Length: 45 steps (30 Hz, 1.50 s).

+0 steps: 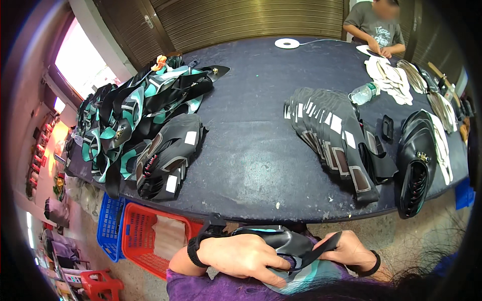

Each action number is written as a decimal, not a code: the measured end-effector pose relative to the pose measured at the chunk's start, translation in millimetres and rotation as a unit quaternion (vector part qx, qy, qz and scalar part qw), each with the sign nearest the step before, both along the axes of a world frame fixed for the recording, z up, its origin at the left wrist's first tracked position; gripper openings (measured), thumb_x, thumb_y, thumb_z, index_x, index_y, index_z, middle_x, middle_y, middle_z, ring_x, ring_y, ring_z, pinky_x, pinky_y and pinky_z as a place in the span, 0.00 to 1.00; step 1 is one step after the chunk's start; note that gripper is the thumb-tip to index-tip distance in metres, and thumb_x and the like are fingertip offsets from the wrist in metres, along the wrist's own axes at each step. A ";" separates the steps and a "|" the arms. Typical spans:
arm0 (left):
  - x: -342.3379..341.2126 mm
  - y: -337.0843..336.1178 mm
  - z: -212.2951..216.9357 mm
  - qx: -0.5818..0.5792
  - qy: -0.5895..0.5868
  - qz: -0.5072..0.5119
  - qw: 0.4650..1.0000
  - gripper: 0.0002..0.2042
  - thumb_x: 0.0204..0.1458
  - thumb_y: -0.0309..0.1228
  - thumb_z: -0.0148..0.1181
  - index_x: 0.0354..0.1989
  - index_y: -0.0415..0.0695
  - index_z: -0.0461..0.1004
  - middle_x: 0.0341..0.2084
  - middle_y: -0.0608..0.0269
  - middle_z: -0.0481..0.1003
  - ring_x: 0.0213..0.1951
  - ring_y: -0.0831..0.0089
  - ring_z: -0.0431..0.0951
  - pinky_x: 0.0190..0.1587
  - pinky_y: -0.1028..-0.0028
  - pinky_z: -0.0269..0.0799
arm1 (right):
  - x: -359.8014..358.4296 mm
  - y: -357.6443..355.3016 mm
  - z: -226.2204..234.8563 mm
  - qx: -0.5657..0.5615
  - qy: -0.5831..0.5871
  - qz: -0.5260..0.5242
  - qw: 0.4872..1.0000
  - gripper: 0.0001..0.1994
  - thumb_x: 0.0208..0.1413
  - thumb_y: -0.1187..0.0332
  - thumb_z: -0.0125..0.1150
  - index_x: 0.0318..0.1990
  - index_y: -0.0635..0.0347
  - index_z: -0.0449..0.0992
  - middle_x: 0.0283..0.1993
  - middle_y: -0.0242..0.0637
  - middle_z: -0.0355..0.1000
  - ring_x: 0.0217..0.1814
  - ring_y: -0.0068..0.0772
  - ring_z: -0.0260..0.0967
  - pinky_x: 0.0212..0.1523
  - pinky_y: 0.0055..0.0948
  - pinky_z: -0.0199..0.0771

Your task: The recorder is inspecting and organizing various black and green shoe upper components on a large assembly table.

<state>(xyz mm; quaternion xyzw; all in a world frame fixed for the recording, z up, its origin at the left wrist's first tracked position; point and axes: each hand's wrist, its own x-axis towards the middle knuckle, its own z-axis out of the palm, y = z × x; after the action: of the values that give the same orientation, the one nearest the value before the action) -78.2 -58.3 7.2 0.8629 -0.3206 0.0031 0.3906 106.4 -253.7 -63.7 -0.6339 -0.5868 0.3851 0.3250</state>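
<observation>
Head view: black-and-teal flexible sheet piece (287, 242) over the lap, below the near edge of the dark blue-grey table (246, 145). Left hand (245, 257) gripping it, fingers bent over its near part; right hand (347, 247) pinching its raised black flap. Tabletop: left, tangled heap of black-and-teal pieces (131, 106); right, fanned dark-grey strips with white labels (321, 135). Red plastic basket (131, 236) beside the left forearm.

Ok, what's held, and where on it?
Black-and-teal piece: right hand pinches its black flap; left hand is at its middle, grip partly hidden.
</observation>
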 end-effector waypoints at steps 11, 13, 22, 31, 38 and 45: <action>2.6 -2.8 -1.6 -0.039 -0.005 -0.028 0.999 0.17 0.37 0.25 0.52 0.40 0.45 0.70 0.35 0.56 0.69 0.31 0.63 0.72 0.28 0.70 0.69 | 2.7 30.3 7.9 0.047 0.068 0.085 0.993 0.08 0.38 0.75 0.62 0.29 0.60 0.72 0.30 0.33 0.70 0.32 0.31 0.69 0.34 0.26 0.69; 2.7 -1.7 -2.3 -0.048 -0.007 -0.032 0.998 0.17 0.37 0.25 0.51 0.40 0.45 0.70 0.35 0.56 0.70 0.31 0.63 0.72 0.28 0.70 0.69 | 4.5 30.0 3.8 0.010 0.125 0.084 0.989 0.09 0.38 0.75 0.62 0.30 0.60 0.72 0.30 0.33 0.69 0.33 0.31 0.69 0.35 0.25 0.68; 3.1 2.4 -3.1 -0.067 -0.002 -0.045 0.997 0.18 0.36 0.23 0.52 0.41 0.44 0.69 0.37 0.55 0.69 0.31 0.62 0.72 0.28 0.69 0.68 | -7.6 24.9 -25.5 0.083 0.142 0.084 0.983 0.10 0.40 0.76 0.60 0.34 0.61 0.72 0.31 0.35 0.70 0.33 0.29 0.69 0.36 0.24 0.68; -0.2 7.5 -5.5 -0.007 -0.031 0.023 0.999 0.17 0.43 0.27 0.48 0.44 0.45 0.69 0.42 0.52 0.69 0.25 0.67 0.72 0.22 0.73 0.66 | -5.9 23.8 -21.1 0.027 0.210 -0.039 0.977 0.08 0.45 0.74 0.57 0.35 0.63 0.71 0.30 0.33 0.71 0.32 0.23 0.68 0.34 0.20 0.66; 2.1 45.4 -3.8 -0.136 0.016 0.301 0.944 0.16 0.38 0.15 0.51 0.39 0.39 0.72 0.34 0.53 0.74 0.36 0.61 0.75 0.39 0.73 0.69 | 24.4 41.1 -30.9 0.095 0.484 -0.014 0.870 0.31 0.51 0.49 0.49 0.53 0.69 0.59 0.52 0.41 0.62 0.55 0.33 0.58 0.55 0.28 0.54; 36.0 69.2 -28.2 -0.450 0.080 0.368 0.810 0.15 0.51 0.27 0.52 0.47 0.36 0.65 0.39 0.66 0.71 0.40 0.82 0.68 0.45 0.80 0.63 | 36.4 83.5 -10.2 0.208 0.448 -0.150 0.857 0.27 0.42 0.71 0.63 0.51 0.65 0.61 0.49 0.34 0.64 0.52 0.24 0.59 0.53 0.24 0.56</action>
<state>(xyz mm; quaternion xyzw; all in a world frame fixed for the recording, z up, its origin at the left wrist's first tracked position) -42.2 10.9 -21.1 0.6408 0.0906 0.2212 0.7295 142.8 -170.2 -73.9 -0.3908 -0.3423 0.4434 0.7305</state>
